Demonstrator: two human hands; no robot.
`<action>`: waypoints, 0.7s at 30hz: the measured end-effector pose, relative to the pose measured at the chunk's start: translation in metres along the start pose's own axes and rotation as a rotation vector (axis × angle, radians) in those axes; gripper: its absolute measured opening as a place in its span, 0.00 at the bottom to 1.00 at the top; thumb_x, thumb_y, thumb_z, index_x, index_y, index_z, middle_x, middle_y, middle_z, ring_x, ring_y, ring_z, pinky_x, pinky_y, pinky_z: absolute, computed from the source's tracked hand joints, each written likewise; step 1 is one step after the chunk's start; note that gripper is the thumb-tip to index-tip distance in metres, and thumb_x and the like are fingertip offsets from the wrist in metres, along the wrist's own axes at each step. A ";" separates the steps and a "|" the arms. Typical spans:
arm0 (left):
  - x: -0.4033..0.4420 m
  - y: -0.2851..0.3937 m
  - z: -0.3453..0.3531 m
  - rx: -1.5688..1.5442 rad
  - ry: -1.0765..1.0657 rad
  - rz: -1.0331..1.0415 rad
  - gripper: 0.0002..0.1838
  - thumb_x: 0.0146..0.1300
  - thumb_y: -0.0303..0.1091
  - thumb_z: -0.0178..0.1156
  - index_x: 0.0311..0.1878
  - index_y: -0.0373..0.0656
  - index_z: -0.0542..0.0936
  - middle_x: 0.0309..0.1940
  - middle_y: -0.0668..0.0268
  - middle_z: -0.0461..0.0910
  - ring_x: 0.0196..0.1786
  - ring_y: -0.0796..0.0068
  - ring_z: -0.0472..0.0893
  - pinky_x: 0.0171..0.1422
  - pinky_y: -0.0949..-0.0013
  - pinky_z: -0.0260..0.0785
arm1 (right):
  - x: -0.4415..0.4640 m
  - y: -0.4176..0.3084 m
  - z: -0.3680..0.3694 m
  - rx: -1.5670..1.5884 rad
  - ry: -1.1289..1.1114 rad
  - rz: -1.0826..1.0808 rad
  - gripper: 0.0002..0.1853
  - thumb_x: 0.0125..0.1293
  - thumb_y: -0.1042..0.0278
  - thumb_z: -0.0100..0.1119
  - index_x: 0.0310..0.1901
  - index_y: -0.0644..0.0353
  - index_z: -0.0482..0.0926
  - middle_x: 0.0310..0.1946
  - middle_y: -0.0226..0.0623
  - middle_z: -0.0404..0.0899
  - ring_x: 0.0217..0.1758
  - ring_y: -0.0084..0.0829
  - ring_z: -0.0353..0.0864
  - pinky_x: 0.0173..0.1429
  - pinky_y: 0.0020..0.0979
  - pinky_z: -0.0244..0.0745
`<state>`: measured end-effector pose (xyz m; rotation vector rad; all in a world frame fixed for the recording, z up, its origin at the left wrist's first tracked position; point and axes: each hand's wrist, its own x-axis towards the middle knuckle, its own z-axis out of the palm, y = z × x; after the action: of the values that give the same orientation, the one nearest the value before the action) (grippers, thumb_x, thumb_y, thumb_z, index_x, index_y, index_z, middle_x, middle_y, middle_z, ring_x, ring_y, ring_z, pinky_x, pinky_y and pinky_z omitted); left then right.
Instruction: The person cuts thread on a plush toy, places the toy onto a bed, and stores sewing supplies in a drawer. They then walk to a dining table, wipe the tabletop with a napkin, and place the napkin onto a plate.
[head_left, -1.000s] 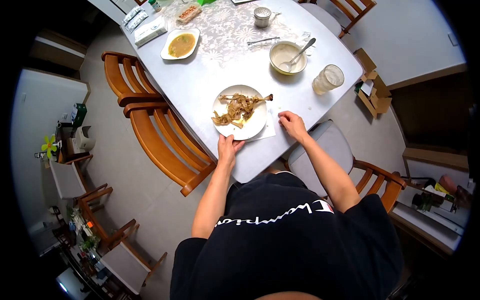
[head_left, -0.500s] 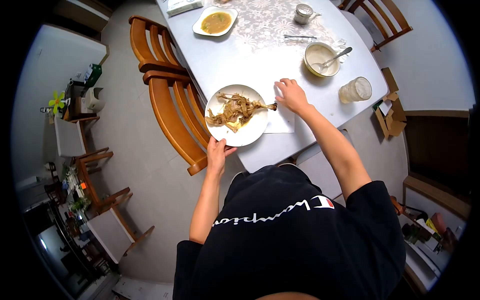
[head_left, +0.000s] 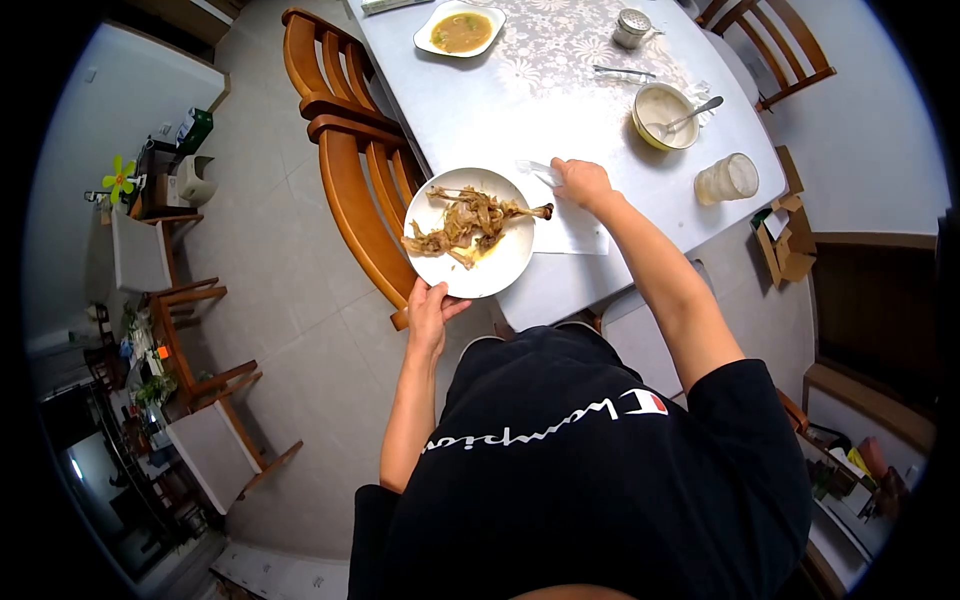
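Note:
My left hand (head_left: 428, 318) grips the near rim of a white plate (head_left: 510, 262), thumb on top. A pile of bones and meat scraps (head_left: 465, 220) lies on the plate, one leg bone poking past the right rim. The plate hangs partly over the table's left edge. Just right of it, my right hand (head_left: 585, 185) is closed on a thin white sheet, perhaps paper (head_left: 541, 172), at its far edge. Another part of a white sheet (head_left: 575, 237) lies flat on the table between plate and wrist; whether it is the same sheet I cannot tell.
On the table (head_left: 470, 120) stand a dish of brown soup (head_left: 461, 33), a bowl (head_left: 662, 117) with a spoon, a glass (head_left: 727, 180), and a metal shaker (head_left: 632, 29). Wooden chairs (head_left: 350, 215) line the left side. An open cardboard box (head_left: 790, 245) is at right.
My right hand has closed its fingers on the white sheet, whose far edge is now raised. The plate has shifted slightly left relative to the table, still in my left hand. The view has shifted.

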<state>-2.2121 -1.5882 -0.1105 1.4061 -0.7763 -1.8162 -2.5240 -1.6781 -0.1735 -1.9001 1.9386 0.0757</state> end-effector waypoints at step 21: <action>0.007 0.003 0.025 0.058 -0.133 -0.043 0.19 0.60 0.28 0.44 0.56 0.38 0.63 0.40 0.61 0.77 0.34 0.75 0.80 0.36 0.73 0.78 | -0.049 0.048 -0.009 1.280 0.263 0.387 0.27 0.55 0.76 0.44 0.60 0.58 0.65 0.47 0.35 0.75 0.45 0.27 0.76 0.48 0.27 0.71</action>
<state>-2.2366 -1.5951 -0.1060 1.3581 -0.8798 -1.9500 -2.5737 -1.6320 -0.1616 -0.6946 1.7231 -1.0663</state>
